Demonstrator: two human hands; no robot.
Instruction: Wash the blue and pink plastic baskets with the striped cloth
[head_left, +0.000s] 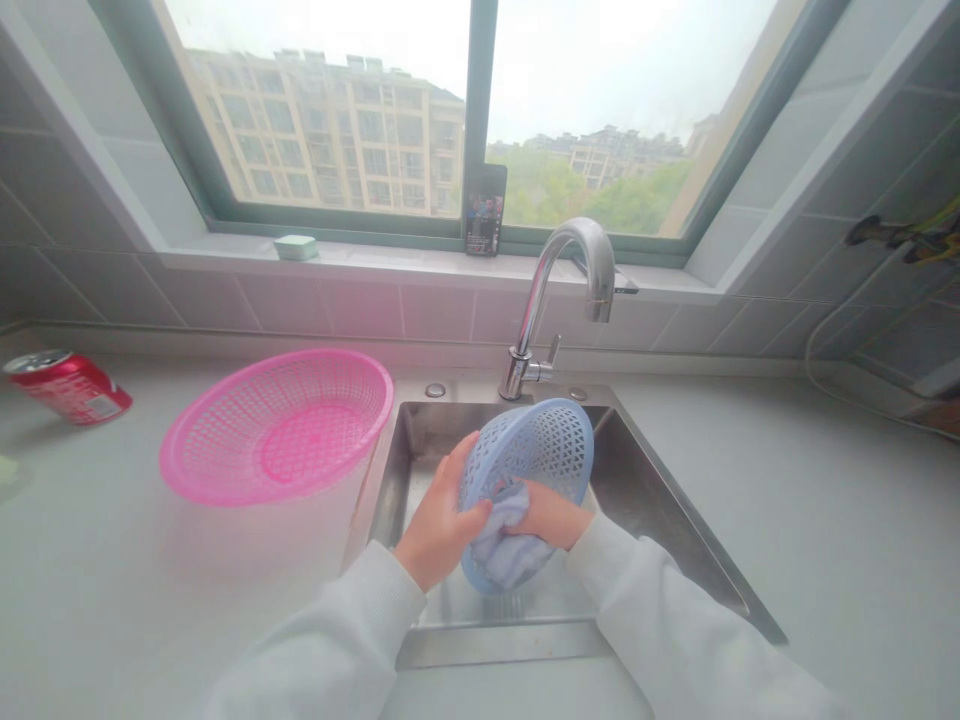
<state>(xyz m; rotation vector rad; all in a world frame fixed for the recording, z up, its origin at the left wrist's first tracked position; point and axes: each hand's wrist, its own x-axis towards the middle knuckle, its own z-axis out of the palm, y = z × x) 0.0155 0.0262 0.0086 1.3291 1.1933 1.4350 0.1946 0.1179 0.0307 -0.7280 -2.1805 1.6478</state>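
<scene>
Over the sink (pixel 675 530), a light blue plastic colander (pixel 559 440) is held tilted on its side, its open face turned toward the right. My left hand (pixel 445 520) grips its left rim, with the thumb on the near side and the fingers on the outer wall. Inside the colander, my right hand (pixel 546 512) is closed on a pale, whitish-lilac cloth (pixel 510 550). The cloth bunches against the inner wall and hangs over the lower part. Some right fingertips are hidden by the cloth.
A pink plastic basket (pixel 187 465) sits on the counter left of the sink. Farther left is a red drink can (pixel 71 388). Behind the sink rises a chrome faucet (pixel 536 300), its spout over the basin. A phone (pixel 486 212) and a pale green block (pixel 295 247) rest on the windowsill.
</scene>
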